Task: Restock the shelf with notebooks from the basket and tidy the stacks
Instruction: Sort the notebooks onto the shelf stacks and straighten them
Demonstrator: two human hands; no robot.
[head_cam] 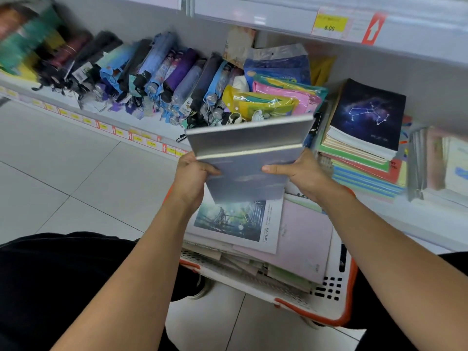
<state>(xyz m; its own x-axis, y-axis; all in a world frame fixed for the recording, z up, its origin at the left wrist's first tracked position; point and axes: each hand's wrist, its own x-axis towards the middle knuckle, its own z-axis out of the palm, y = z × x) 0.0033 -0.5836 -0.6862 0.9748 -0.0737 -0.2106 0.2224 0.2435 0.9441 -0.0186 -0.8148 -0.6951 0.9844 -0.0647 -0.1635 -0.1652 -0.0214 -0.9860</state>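
Both arms reach forward; the left hand (193, 173) and right hand (301, 171) grip a small stack of notebooks (247, 158) by its side edges, fingers curled underneath, thumbs on top, above the basket (329, 297) and just before the shelf (430, 219), beside the constellation-covered stack (367, 115).

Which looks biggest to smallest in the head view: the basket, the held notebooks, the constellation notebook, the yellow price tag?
1. basket
2. held notebooks, though nearness to the camera inflates them
3. constellation notebook
4. yellow price tag
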